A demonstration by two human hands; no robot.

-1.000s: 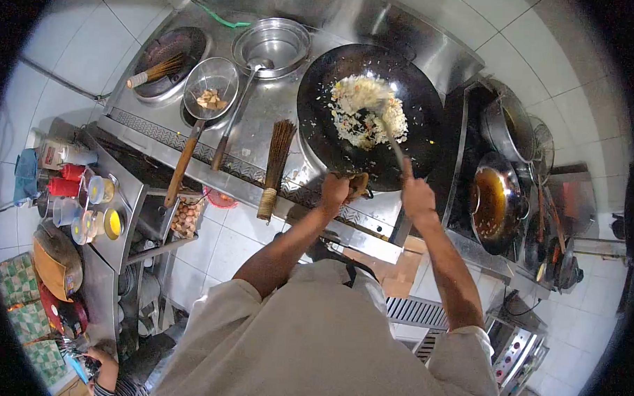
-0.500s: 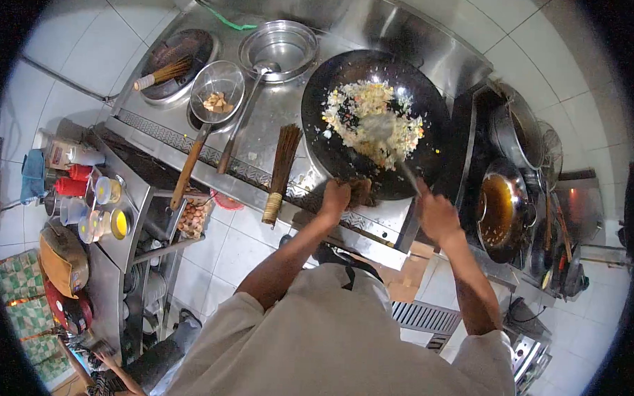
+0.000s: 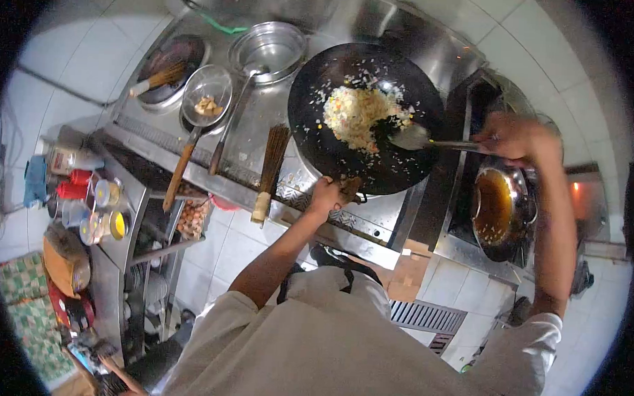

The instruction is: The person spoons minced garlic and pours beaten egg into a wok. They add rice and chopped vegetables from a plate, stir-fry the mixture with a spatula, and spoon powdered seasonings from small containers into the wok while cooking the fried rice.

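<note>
A large black wok (image 3: pixel 319 139) holds a heap of fried rice (image 3: pixel 353 115) with small yellow and orange bits, and loose grains cling to its sides. My left hand (image 3: pixel 324 197) is closed on a brown cloth (image 3: pixel 349 189) at the wok's near edge, by its handle. To the right of the wok, my right hand (image 3: pixel 518 140) is wrapped round the handle of a metal ladle (image 3: pixel 411 137). The ladle's head rests over the right part of the wok, beside the rice.
Left of the wok are a bamboo brush (image 3: pixel 271 165), a strainer (image 3: pixel 208 89) with pale pieces and a metal basin (image 3: pixel 268 51). A wok of brown liquid (image 3: pixel 494 197) is at right. Sauce bottles (image 3: pixel 73 189) stand at left. Another person's arms (image 3: pixel 119 374) show lower left.
My right hand has moved up and to the right, bringing the ladle round to the wok's right side. The rice is gathered more into a heap. My left hand stays at the near edge.
</note>
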